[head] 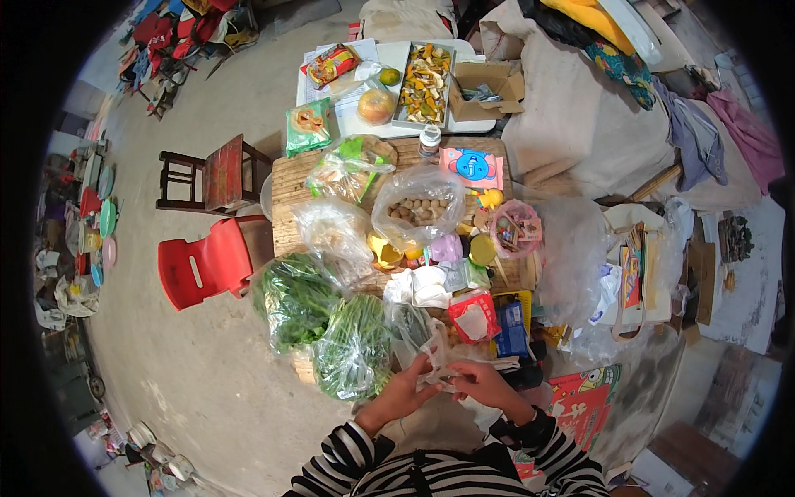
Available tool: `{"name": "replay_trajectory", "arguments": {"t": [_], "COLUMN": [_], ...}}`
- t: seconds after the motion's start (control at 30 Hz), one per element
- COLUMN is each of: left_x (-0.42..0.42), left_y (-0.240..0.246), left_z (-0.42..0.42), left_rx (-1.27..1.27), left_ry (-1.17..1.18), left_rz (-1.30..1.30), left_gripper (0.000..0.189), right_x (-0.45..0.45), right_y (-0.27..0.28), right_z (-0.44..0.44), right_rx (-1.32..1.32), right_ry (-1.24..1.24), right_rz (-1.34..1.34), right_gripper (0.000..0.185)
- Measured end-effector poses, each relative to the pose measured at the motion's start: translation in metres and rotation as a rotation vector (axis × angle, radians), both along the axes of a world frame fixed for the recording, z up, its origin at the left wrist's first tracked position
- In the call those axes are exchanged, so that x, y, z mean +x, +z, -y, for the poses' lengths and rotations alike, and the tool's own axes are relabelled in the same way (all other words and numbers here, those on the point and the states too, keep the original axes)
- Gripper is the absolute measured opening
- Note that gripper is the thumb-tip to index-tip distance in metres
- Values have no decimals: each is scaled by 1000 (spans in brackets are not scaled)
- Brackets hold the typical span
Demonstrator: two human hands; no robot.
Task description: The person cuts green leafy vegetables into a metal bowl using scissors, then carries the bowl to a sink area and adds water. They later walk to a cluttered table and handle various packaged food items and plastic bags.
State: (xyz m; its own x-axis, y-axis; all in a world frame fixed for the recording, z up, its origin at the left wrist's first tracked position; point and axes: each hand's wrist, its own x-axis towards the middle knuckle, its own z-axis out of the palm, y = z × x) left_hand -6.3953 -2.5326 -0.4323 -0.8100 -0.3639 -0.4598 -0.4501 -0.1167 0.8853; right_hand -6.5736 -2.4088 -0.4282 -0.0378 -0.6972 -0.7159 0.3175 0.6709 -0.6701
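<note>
Both hands are at the near edge of a cluttered wooden table (289, 205). My left hand (400, 392) grips the left side of the open mouth of a clear plastic bag (413, 329), its thumb towards the right hand. My right hand (484, 383) pinches the same bag's rim on the right. Something dark green shows through the bag; what it is cannot be told. Left of it lie a clear bag of leafy green stems (353, 348) and a bag of leafy greens (295, 301). A red and white packet (474, 315) lies just beyond my right hand.
Mid-table stands an open bag of small round brown items (417, 210). A pink basket (515, 228) and yellow basket (526, 304) are at the right. A white table (366, 127) adjoins the far edge. A red plastic chair (211, 264) and wooden chair (223, 174) stand left.
</note>
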Motion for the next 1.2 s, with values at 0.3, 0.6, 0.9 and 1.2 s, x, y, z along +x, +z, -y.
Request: {"name": "replay_trajectory", "arguments": {"t": [0.3, 0.6, 0.9, 1.2], "left_x": [15, 17, 10, 37], "left_y": [-5, -8, -23, 22], "left_z": [13, -6, -25, 31], "left_rx": [-374, -498, -557, -453], "left_ry": [-123, -463, -440, 259], "left_rz": [9, -119, -74, -97], "left_gripper": [35, 42, 49, 42], "right_x": [-11, -69, -85, -147], "right_y": [2, -5, -86, -104], "right_z": [37, 90, 213, 239], "right_rx": [-289, -252, -388, -334], "right_ry": [-122, 139, 354, 49], "right_rz": [-193, -746, -1579, -1454], "right_gripper": [37, 52, 40, 59]}}
